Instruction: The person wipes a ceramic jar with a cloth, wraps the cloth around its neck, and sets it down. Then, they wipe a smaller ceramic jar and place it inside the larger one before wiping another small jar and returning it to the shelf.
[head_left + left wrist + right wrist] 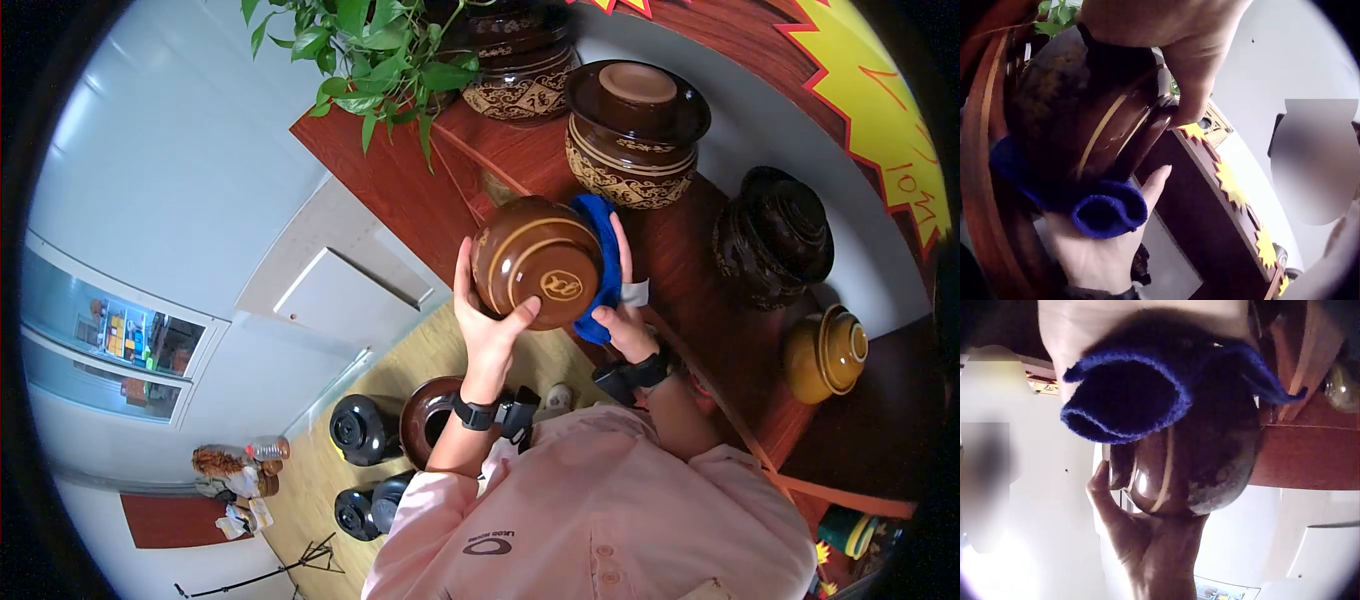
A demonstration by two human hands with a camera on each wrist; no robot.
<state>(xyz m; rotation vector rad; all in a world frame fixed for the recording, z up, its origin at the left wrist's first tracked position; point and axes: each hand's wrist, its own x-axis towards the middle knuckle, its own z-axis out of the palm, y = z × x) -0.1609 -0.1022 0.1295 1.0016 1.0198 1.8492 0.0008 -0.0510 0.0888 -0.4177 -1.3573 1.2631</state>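
Note:
A round brown glazed pot with gold bands and an emblem is held up in front of the shelf. My left hand grips it from the near side, thumb and fingers curled round its wall. My right hand presses a blue cloth flat against the pot's far side, fingers straight. In the left wrist view the left hand holds the pot, with the cloth folded over the right palm. The right wrist view shows the cloth over the pot and the left hand beneath.
A red-brown wooden shelf carries a large patterned lidded jar, a dark jar, a small yellow-brown jar and another patterned jar behind a leafy plant. Black jars and an open brown jar stand on the floor below.

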